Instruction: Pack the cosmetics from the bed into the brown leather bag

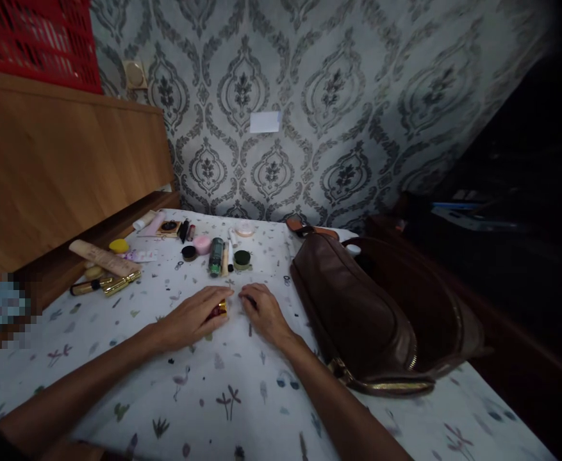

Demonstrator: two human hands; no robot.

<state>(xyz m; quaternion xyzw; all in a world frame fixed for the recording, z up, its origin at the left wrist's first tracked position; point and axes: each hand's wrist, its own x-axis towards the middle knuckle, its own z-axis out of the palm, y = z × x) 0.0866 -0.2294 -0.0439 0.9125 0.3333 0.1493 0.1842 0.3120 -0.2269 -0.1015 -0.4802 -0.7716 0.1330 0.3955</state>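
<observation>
My left hand (195, 315) is wrapped round a small dark red bottle with a gold cap (221, 308), its cap end showing between thumb and fingers. Close by on the right, my right hand (263, 310) is curled with its fingers drawn in; whatever may be inside it is hidden. Just beyond both hands lie a dark green bottle (216, 257), a slim beige tube (225, 259) and a round jar with a dark green lid (242, 258). A pink round container (202, 244) and a small black-lidded pot (189, 253) sit beside them.
A brown leather bag (352, 307) lies unzipped on the right of the patterned cloth (242, 397). At the left are a long beige tube (105, 257), gold tubes (122, 283) and a yellow round item (119, 246). A wooden cabinet (69, 166) borders the left side.
</observation>
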